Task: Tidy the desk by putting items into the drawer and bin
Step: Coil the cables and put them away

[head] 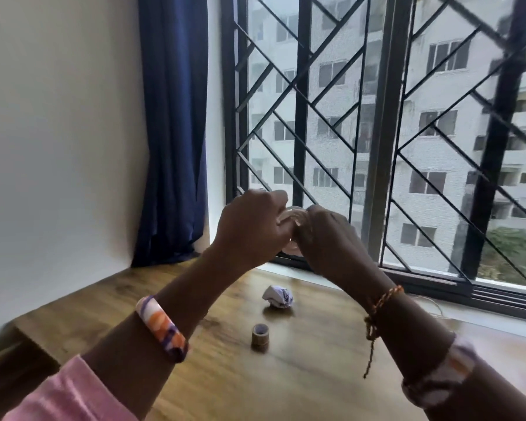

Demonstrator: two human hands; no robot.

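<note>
Head cam: both hands, left point(249, 226) and right point(325, 238), were pinching a clear tape roll point(289, 215) mid-air; reckon next it needed stowing, with crumpled paper point(278, 296) left on the table point(301, 375).

There is a single view, from a camera worn on the person's head. It faces forward and only slightly down, across the wooden desk point(301, 375) toward the barred window point(377, 132) along the desk's far edge. The near part of the desk fills the bottom of the picture, close below the lens. The white wall point(58, 147) meets the desk's left edge, with a blue curtain point(173, 132) at the far left corner.
</note>
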